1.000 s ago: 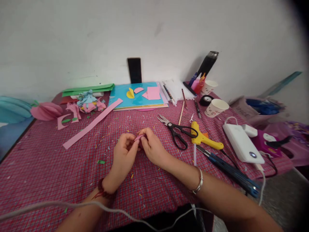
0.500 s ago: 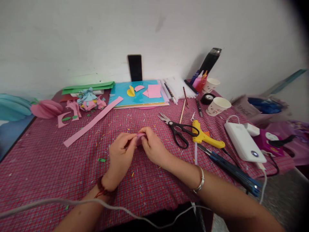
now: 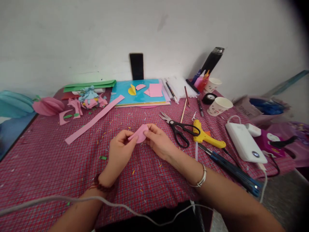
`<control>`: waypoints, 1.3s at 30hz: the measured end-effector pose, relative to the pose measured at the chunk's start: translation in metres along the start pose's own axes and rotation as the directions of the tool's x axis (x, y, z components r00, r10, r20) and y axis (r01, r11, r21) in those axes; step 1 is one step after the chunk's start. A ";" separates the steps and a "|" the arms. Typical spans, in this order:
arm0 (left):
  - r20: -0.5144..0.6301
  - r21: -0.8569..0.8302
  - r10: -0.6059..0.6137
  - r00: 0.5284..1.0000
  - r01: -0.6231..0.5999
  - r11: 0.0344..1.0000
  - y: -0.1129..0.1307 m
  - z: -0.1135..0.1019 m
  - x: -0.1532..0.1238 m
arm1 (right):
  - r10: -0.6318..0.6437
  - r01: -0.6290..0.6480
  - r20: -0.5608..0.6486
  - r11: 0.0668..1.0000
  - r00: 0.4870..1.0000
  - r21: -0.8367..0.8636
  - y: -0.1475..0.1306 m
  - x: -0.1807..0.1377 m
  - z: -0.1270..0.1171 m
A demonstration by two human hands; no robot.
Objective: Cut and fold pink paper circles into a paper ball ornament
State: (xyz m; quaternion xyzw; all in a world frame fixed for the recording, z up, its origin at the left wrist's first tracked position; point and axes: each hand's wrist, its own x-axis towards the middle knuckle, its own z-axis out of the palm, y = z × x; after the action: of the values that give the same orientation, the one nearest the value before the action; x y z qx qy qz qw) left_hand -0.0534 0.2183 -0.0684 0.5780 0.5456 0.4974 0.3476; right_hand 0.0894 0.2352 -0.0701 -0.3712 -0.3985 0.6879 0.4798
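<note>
Between my two hands is a small folded piece of pink paper [image 3: 140, 134] with a rounded lower edge, held above the checked tablecloth. My left hand [image 3: 122, 145] pinches its left end between thumb and fingers. On the other end, my right hand [image 3: 158, 140] grips it with the thumb in front. Black-handled scissors [image 3: 177, 127] lie to the right of my right hand, blades partly apart. A yellow glue gun [image 3: 207, 139] with a glue stick in it rests just beyond them. Behind my left hand a long pink paper strip [image 3: 95, 120] lies slantwise.
Pink and yellow paper shapes lie on blue sheets [image 3: 120, 90] at the back. Paper scraps and a pink paper ball [image 3: 49, 105] are at left. To the right are paper cups [image 3: 219, 105], a white power bank [image 3: 245, 141] and a blue cutter [image 3: 229, 167]. A white cable [image 3: 113, 206] crosses in front.
The pink paper has turned and come more into sight, its broad face now showing. My hands have moved slightly apart, still pinching it. The view has shifted a little.
</note>
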 end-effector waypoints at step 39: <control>0.233 0.717 0.107 0.967 -0.245 0.652 -0.011 0.009 -0.007 | -0.256 0.402 0.314 0.484 0.914 -0.777 0.000 0.005 -0.025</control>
State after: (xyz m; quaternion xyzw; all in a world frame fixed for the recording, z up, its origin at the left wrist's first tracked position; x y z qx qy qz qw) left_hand -0.0471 0.2150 -0.0827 0.7593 0.6098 0.2135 0.0782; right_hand 0.1100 0.2452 -0.0812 -0.4142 -0.7738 0.3398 0.3381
